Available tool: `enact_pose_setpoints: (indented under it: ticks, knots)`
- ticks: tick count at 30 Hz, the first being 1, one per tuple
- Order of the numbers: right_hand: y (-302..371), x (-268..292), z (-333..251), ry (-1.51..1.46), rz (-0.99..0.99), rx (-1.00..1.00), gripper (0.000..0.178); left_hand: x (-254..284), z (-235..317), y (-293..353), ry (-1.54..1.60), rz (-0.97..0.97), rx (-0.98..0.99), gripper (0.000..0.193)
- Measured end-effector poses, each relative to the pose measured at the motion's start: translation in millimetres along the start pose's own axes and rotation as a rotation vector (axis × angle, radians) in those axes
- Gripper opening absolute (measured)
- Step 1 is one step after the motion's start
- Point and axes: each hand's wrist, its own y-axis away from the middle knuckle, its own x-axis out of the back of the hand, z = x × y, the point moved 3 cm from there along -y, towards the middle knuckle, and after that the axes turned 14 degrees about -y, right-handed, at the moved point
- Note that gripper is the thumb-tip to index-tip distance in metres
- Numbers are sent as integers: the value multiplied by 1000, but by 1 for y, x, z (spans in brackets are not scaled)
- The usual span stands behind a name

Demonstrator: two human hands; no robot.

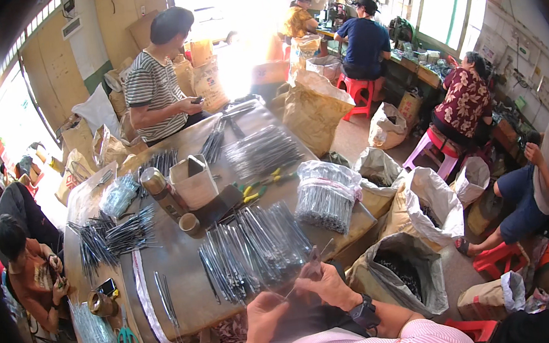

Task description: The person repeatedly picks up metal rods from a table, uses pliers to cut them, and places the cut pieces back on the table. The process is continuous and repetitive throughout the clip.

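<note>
Both of my hands are at the table's near edge. My left hand [265,317] has its thumb and fingers pinched at the lower end of a thin metal rod [290,294]. Just to the right, my right hand [330,287] closes around the upper part of the same rod, with what looks like a bit of clear plastic film [310,269] at its fingertips. Right in front of them lies a wide pile of thin metal rods in clear sleeves [252,248]. A big clear bag packed with rods [327,196] stands at the pile's far right.
On the table [185,264] are pliers [253,193], a thermos [155,185], a cup [189,224], more rods [261,152] and teal scissors [128,338]. Open sacks [404,274] stand close on my right. A person in stripes [154,84] sits across; others sit around the room.
</note>
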Motion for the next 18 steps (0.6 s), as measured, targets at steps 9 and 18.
enact_pose_setpoints:
  ticks: [9, 18]
  knots:
    - [5, -17, 10, 200, -76, -55, 13, 2, 10, -2, -106, 26, -32, 10]
    - [0, -14, 29, 196, 56, -10, 24, 6, -4, 1, -164, 89, -74, 10]
